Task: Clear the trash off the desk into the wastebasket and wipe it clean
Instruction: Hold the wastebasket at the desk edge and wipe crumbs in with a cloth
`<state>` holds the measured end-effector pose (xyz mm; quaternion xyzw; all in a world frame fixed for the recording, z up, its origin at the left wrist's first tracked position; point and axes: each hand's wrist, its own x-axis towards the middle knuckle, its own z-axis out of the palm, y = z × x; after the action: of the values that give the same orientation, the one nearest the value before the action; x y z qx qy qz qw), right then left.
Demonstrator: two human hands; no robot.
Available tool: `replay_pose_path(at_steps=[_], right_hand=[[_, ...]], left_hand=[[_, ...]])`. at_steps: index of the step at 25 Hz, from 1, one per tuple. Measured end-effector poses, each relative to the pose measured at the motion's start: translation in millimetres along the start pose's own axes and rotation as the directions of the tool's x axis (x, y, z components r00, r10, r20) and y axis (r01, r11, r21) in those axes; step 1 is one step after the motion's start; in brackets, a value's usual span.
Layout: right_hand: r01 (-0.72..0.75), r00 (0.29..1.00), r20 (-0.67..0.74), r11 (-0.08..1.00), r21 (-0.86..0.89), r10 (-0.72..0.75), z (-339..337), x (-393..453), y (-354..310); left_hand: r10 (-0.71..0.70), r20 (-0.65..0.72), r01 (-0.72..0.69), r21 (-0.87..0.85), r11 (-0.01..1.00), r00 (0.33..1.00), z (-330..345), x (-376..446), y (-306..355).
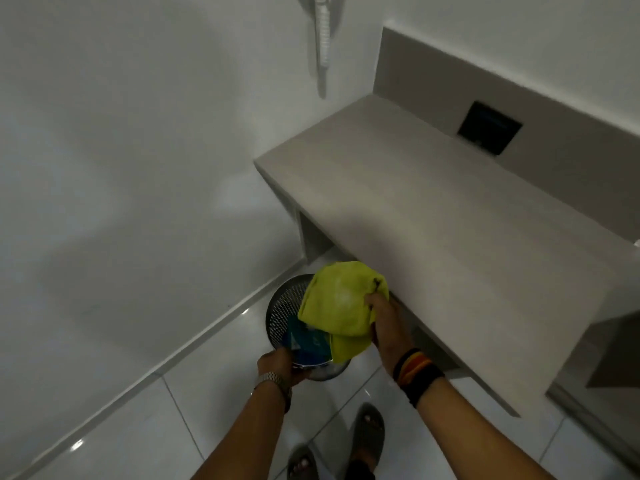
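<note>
Though the desk [433, 216] shows bare along the whole stretch in view, the work at this moment is down at its near left corner, where both hands meet over the wastebasket [284, 306]. The right hand [388, 327] has its fingers closed on a bunched fold of a yellow-green cloth [339, 303], which hangs slack over the right side of the basket's mouth, just below the desk edge. The cloth looks soft, light and limp; it drapes wherever it is not held, so a pinch at one gathered edge, as here, is enough to carry it, but for wiping it would handle better wadded into the palm so the loose flap does not drag. The left hand [280, 368] is curled around the basket's near rim, and the basket tips toward the person; how tightly it grips I cannot tell, since the rim hides the fingertips. The basket is round, perforated metal with a shiny rim: stiff, probably light, and likely to slide on the glossy tile floor [145, 427], so the rim is the sensible place to steady it. Inside lies blue-green trash [308, 341], apparently flat packaging, partly hidden by the cloth. Judging by the clear desktop, the trash step looks done or nearly so, and wiping is what remains, though whether the surface has been wiped cannot be read from its look
</note>
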<state>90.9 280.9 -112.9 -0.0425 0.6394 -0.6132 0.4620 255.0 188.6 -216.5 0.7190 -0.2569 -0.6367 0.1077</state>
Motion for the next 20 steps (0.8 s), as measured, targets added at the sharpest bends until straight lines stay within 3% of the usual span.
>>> replay_pose_path(at_steps=[3, 13, 20], right_hand=[[-0.102, 0.993, -0.045, 0.991, 0.092, 0.106, -22, -1, 49], [-0.141, 0.967, -0.184, 0.972, 0.186, 0.176, -106, 93, 252], [-0.220, 0.955, -0.176, 0.968, 0.123, 0.240, -93, 153, 310]], left_hand=[[-0.051, 0.029, 0.050, 0.040, 0.998, 0.998, -4, 35, -39], [-0.173, 0.004, 0.173, 0.029, 0.984, 0.985, 22, 253, -187], [-0.190, 0.045, 0.192, -0.045, 0.980, 0.981, 43, 313, -218]])
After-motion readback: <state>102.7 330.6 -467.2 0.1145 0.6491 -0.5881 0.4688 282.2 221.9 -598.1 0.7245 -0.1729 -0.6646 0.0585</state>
